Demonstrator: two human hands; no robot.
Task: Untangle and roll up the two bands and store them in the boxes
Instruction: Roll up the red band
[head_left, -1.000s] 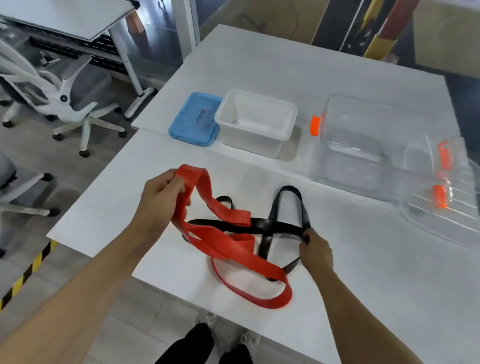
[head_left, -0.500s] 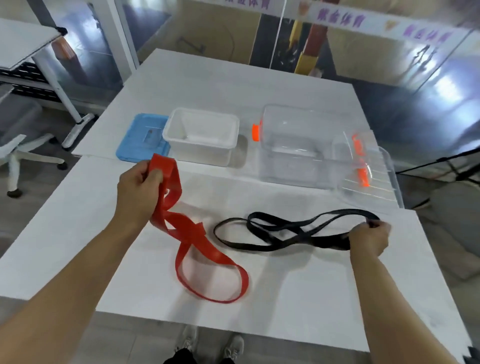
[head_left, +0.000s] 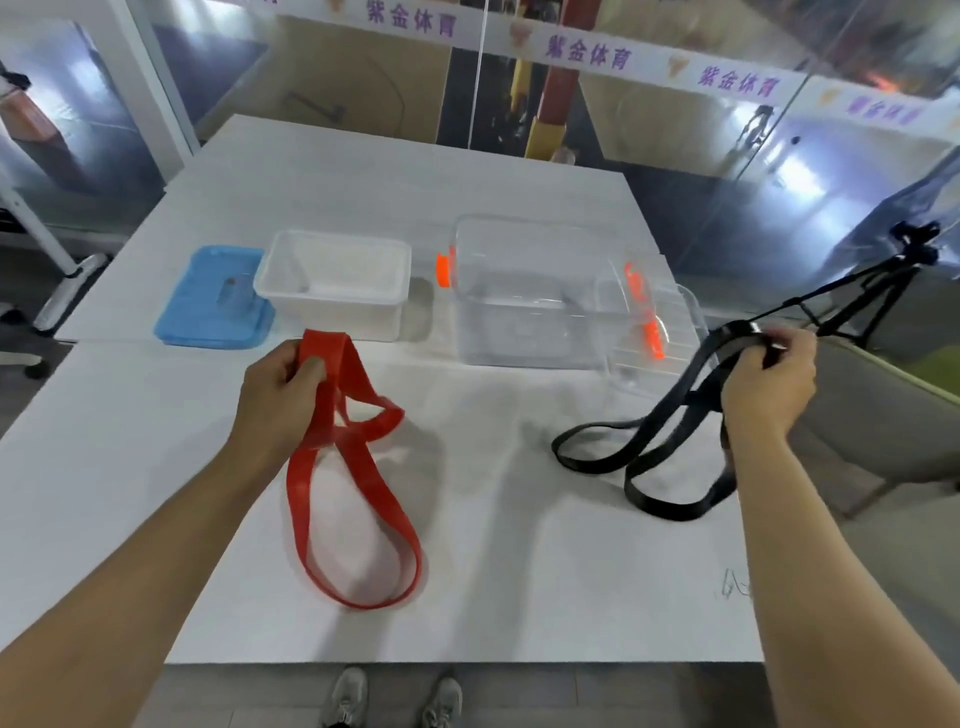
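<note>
1. The left hand (head_left: 280, 402) is closed around the top fold of the red band (head_left: 353, 467), thumb pressed over it. The band hangs from the fist and trails toward the person, its long loop lying flat on the table (head_left: 519, 597) below and just right of that hand. A twist shows just under the grip.
2. Beyond the left hand stand the blue lid (head_left: 213, 301) and the white box (head_left: 332, 291), the box just past the knuckles and the nearer home for the red band, by my judgement.
3. Between the hands and further off sits the clear box (head_left: 530, 296), empty.
4. The right hand (head_left: 766, 384) is clenched on the black band (head_left: 644, 447), raised at the table's right edge. Its loops slope down and left from the fist, resting on the table, well apart from the red band.
5. The bands no longer cross, so rolling looks next; each hand already holds one end.
</note>
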